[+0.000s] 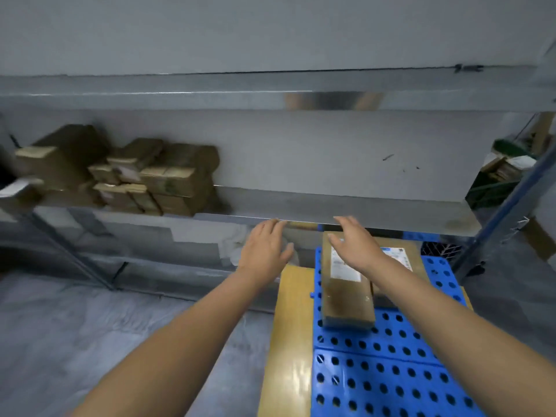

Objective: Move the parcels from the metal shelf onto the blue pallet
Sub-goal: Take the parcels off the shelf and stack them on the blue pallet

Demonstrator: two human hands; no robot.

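Several brown cardboard parcels point(156, 179) are stacked at the left end of the metal shelf point(361, 212). The blue perforated pallet point(388, 374) lies at the lower right. On its far end rests a brown parcel point(346, 299) with a white label, and a second parcel point(400, 254) lies beside it on the right. My left hand point(264, 248) is open, held in the air just below the shelf's front edge. Above the labelled parcel on the pallet hovers my right hand point(355, 245), open and empty.
The pallet sits on a yellow wooden platform point(291, 326). A blue shelf upright point(505, 212) stands at the right, with green crates and boxes point(505, 167) behind it. Grey floor point(75, 341) spreads at the lower left, and a lower shelf level sits beneath.
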